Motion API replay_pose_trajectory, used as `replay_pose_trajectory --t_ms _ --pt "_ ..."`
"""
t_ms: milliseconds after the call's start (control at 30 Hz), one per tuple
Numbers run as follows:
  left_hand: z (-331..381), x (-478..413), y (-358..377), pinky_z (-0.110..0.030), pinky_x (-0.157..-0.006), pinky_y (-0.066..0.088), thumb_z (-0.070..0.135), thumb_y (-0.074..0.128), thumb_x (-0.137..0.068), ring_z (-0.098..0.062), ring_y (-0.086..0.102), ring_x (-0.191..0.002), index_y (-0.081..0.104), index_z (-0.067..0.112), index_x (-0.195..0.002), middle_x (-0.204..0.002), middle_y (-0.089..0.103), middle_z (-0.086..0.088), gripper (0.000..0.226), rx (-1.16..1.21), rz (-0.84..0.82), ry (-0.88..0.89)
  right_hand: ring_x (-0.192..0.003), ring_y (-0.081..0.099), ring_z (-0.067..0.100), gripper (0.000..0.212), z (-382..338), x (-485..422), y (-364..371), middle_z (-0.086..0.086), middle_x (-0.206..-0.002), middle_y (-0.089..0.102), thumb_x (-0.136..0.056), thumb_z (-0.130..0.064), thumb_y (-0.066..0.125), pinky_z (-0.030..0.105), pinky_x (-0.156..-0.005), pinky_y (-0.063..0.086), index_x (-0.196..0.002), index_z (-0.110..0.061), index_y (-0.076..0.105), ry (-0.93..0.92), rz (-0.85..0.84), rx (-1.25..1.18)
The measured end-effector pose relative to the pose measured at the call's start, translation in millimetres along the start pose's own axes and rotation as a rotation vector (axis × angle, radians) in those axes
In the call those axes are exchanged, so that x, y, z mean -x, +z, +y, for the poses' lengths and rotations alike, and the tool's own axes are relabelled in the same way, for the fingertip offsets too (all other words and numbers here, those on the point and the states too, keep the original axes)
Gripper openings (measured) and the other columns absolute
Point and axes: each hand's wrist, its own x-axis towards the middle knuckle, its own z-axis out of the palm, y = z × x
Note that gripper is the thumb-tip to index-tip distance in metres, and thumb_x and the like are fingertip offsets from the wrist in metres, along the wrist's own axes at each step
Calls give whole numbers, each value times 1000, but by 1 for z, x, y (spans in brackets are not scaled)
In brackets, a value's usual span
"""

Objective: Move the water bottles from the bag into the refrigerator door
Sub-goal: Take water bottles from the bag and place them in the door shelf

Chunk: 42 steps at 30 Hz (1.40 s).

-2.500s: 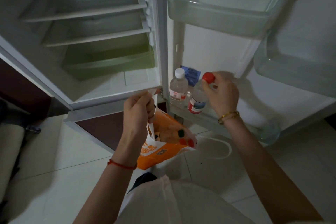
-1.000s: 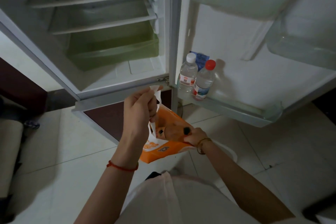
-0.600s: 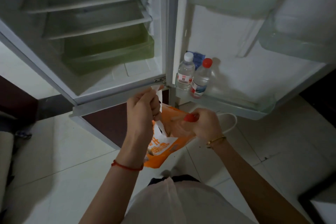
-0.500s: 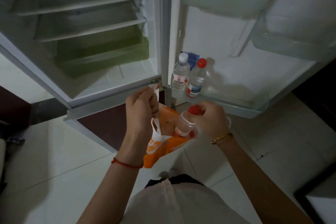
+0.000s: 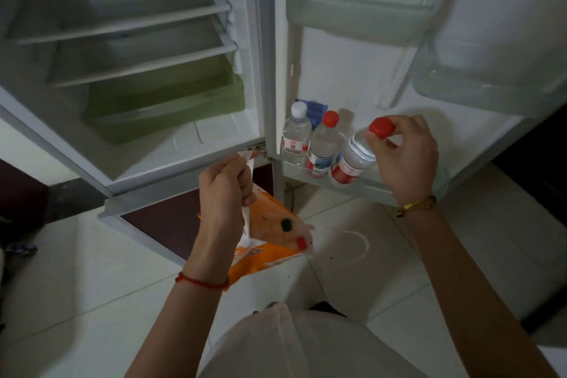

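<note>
My right hand (image 5: 408, 156) grips a clear water bottle (image 5: 352, 159) by its red cap, tilted, with its base down in the bottom door shelf (image 5: 380, 190) of the open refrigerator. Two bottles stand upright in that shelf to its left: a white-capped bottle (image 5: 296, 138) and a red-capped bottle (image 5: 325, 144). My left hand (image 5: 225, 190) pinches the white handle of an orange bag (image 5: 270, 242) and holds it open over the floor. Inside the bag a green cap and a red cap show.
The refrigerator body (image 5: 129, 70) stands open on the left with bare shelves and a green drawer (image 5: 165, 107). Two upper door shelves (image 5: 362, 12) hold nothing visible. A white cord (image 5: 352, 242) lies on the tiled floor below the door.
My right hand reached into the bag, pulled out a red-capped bottle and carried it up and right to the bottom door shelf. My left hand kept hold of the bag.
</note>
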Motion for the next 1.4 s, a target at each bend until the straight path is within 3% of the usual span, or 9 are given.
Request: replay_pose_trajectory --t_ms 267,400,567,633,733,900,1133,1267,1400 --pt "-1 -3 18 -17 -37 19 0 38 -98 -5 22 -37 48 22 -44 -44 27 8 59 17 49 -25 -90 61 22 28 7 -33 10 5 -109 58 -81 -35 69 27 -70 42 -99 -15 66 -67 -59 26" --pt "-3 -5 30 -18 -38 18 2 39 -99 -7 22 -38 38 13 -60 -44 28 7 41 6 60 -13 -94 61 24 28 12 -46 14 3 -112 58 -82 -36 67 28 -70 42 -101 -15 65 -109 -77 44" --pt "-5 -1 45 -16 -37 21 4 38 -100 -5 22 -38 59 0 -101 -43 28 9 21 -18 48 -7 -97 60 26 28 19 -60 18 4 -112 58 -83 -34 66 29 -71 41 -102 -14 63 -135 -107 47" --pt "-6 1 50 -15 -37 20 4 38 -100 -5 21 -37 59 -4 -92 -44 27 8 24 -15 44 -18 -96 59 27 27 23 -61 23 7 -113 57 -82 -30 67 27 -69 37 -102 -12 63 -133 -142 44" --pt "-9 4 59 -16 -38 18 3 38 -99 -6 20 -37 45 8 -66 -44 27 7 35 -13 53 -32 -96 59 30 26 33 -60 30 9 -113 56 -80 -26 68 26 -69 35 -101 -11 63 -112 -188 41" --pt "-14 8 66 -17 -38 18 4 38 -100 -6 20 -38 61 -4 -96 -45 26 6 25 -24 37 -37 -97 59 28 27 45 -57 41 7 -113 57 -80 -26 67 26 -69 34 -101 -11 64 -45 -222 33" --pt "-18 15 67 -15 -37 21 3 38 -100 -6 20 -38 54 0 -82 -45 27 5 25 -44 35 -38 -98 58 29 27 62 -49 55 10 -114 55 -82 -25 69 30 -71 41 -101 -8 62 -21 -278 23" --pt "-18 19 69 -17 -37 21 4 40 -100 -7 20 -39 59 -18 -91 -47 26 5 31 -46 28 -46 -96 59 28 30 66 -48 57 13 -112 56 -82 -26 71 27 -72 40 -103 -6 62 -38 -289 -32" --pt "-16 23 70 -18 -41 20 5 40 -100 -6 20 -39 61 10 -58 -45 26 5 47 -54 7 -40 -99 59 22 37 69 -43 56 9 -113 60 -83 -30 70 23 -78 40 -113 -10 59 -15 -321 -173"
